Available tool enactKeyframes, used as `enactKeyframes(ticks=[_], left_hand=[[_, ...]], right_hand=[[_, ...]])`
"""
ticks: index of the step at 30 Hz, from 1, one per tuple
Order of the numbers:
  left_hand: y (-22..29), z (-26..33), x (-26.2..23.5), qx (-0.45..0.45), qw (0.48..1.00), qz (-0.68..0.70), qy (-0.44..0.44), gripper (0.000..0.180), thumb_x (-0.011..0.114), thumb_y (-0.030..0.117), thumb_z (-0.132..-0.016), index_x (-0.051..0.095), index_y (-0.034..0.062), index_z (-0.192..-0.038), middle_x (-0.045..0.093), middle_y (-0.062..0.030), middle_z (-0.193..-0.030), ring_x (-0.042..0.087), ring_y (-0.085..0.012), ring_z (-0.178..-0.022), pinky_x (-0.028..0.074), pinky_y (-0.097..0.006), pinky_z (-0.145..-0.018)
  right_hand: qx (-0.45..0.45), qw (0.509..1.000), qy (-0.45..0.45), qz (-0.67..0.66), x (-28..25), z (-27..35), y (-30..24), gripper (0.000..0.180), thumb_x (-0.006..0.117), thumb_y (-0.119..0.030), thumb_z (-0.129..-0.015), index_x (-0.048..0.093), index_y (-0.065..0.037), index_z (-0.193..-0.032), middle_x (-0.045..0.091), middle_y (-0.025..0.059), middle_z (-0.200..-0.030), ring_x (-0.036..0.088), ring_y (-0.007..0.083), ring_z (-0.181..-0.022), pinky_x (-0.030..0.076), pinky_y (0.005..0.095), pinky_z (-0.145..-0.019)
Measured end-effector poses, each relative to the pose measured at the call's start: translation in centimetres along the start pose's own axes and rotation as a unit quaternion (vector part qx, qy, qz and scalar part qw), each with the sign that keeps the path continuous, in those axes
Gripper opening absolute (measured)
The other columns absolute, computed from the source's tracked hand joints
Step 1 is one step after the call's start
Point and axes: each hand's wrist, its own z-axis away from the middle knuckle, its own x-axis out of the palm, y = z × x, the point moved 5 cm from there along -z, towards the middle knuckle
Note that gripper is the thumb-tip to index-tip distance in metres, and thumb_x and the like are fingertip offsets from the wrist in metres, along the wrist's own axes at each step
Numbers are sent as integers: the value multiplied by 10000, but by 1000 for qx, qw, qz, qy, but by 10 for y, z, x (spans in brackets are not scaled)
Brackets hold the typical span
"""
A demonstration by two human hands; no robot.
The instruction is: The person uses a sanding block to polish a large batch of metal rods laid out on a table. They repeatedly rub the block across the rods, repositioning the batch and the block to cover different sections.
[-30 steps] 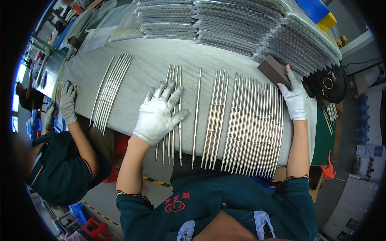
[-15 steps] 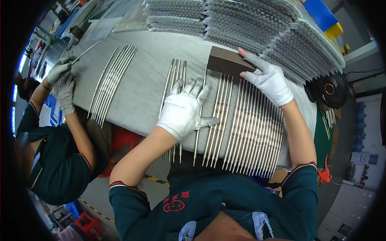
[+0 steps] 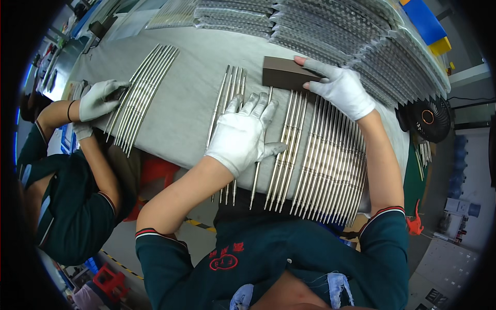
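Note:
My gloved left hand (image 3: 240, 135) lies palm down with its fingers spread over a few slim metal rods (image 3: 222, 103), its thumb reaching toward a neighbouring small group of rods (image 3: 285, 150). My gloved right hand (image 3: 342, 92) grips the right end of a dark brown rectangular block (image 3: 287, 71) between thumb and fingers. The block sits at the far ends of the rods. Below the right hand lies a wide row of parallel metal rods (image 3: 330, 160), their near ends sticking out past the table edge. Parts of the rods under my left palm are hidden.
Stacks of clear plastic-wrapped trays (image 3: 356, 46) stand along the back of the grey-covered table (image 3: 191, 67). A black fan (image 3: 428, 118) is at the right. On the left, a co-worker's gloved hand (image 3: 101, 101) touches another row of rods (image 3: 144, 98).
The view has shifted slightly. My hands keep nearly the same pose, on the rods and on the block. The co-worker's hand has moved from a loose rod to the row on the left.

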Motion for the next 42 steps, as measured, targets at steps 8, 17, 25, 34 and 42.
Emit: enactKeyframes(ticks=[8, 17, 25, 34, 42], left_hand=[[0, 1, -4, -4, 1000, 1, -4, 857, 560, 653, -861, 474, 7, -1417, 512, -191, -1436, 463, -333, -1356, 292, -478, -1162], [-1, 0, -4, 9, 1000, -3, 10, 848, 585, 637, -851, 480, 6, -1408, 516, -201, -1426, 473, -335, -1344, 298, -487, -1153], [-1, 1, -9, -7, 1000, -13, 2, 882, 614, 647, -820, 482, 3, -1408, 513, -202, -1427, 459, -334, -1354, 278, -505, -1164], [23, -9, -5, 10, 998, -31, -48, 1021, 570, 736, -789, 403, -8, -1468, 442, -207, -1490, 390, -323, -1406, 254, -503, -1174], [30, -24, 7, 27, 998, -7, -48, 1082, 519, 773, -797, 350, -46, -1483, 406, -240, -1512, 362, -348, -1428, 236, -501, -1182]], right_hand=[[4, 1000, -5, 7, -6, 0, 9, 521, 699, -135, -884, 581, -241, -1380, 645, 55, -1316, 679, 156, -1086, 529, 296, -987], [24, 982, 157, -98, -28, 17, 11, 623, 736, -129, -875, 521, -216, -1454, 708, 63, -1160, 680, 60, -900, 529, 202, -861], [150, 957, 244, -53, -57, 106, 88, 656, 741, -124, -880, 497, -249, -1476, 722, 32, -963, 563, -1, -717, 471, 174, -742], [94, 943, 285, -144, -48, 117, 110, 625, 704, -64, -907, 483, -161, -1483, 696, 33, -1147, 605, 27, -862, 477, 176, -799], [111, 968, 174, -142, -45, 85, 67, 591, 706, -71, -895, 509, -102, -1451, 627, 79, -1348, 674, 118, -1047, 506, 236, -928]])
